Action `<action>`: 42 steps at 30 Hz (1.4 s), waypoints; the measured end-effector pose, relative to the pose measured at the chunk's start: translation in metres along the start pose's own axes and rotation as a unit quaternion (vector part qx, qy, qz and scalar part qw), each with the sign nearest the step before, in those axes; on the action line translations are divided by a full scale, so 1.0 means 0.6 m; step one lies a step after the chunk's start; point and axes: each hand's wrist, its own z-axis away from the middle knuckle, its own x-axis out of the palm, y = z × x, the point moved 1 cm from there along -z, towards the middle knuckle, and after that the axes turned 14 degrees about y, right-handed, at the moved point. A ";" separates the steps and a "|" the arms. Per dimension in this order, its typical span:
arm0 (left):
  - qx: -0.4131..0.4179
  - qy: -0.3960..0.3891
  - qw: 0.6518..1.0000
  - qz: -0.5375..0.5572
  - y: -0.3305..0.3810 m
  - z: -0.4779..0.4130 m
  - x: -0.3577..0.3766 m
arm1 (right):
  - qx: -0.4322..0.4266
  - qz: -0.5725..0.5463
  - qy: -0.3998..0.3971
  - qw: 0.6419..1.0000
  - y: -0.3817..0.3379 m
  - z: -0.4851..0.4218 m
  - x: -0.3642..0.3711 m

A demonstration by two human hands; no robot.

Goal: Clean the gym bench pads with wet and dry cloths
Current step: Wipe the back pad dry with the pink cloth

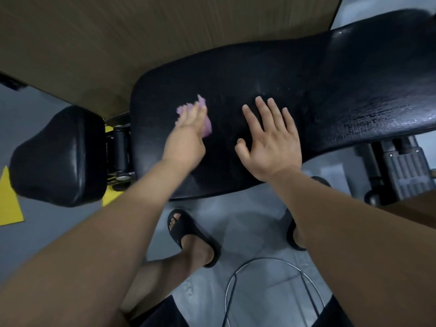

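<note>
The long black back pad (306,86) of the gym bench runs across the upper middle of the view, with wet streaks shining on its right half. My left hand (188,133) presses a small purple cloth (204,114) flat onto the pad's left part; the hand is blurred and covers most of the cloth. My right hand (271,140) rests flat on the pad beside it, fingers spread and straight, holding nothing. A smaller black seat pad (59,156) sits at the left, joined by a metal hinge (119,147).
A brown wooden panel (118,43) rises behind the bench. Grey floor lies below with my feet in black sandals (191,234). A yellow floor marking (9,199) is at the left. Bench frame parts (401,171) stand at the right, a wire hoop (273,291) near my legs.
</note>
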 end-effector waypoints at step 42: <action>-0.093 -0.001 0.995 -0.046 -0.089 -0.129 -0.030 | 0.055 0.012 0.022 0.998 -0.010 -0.015 0.009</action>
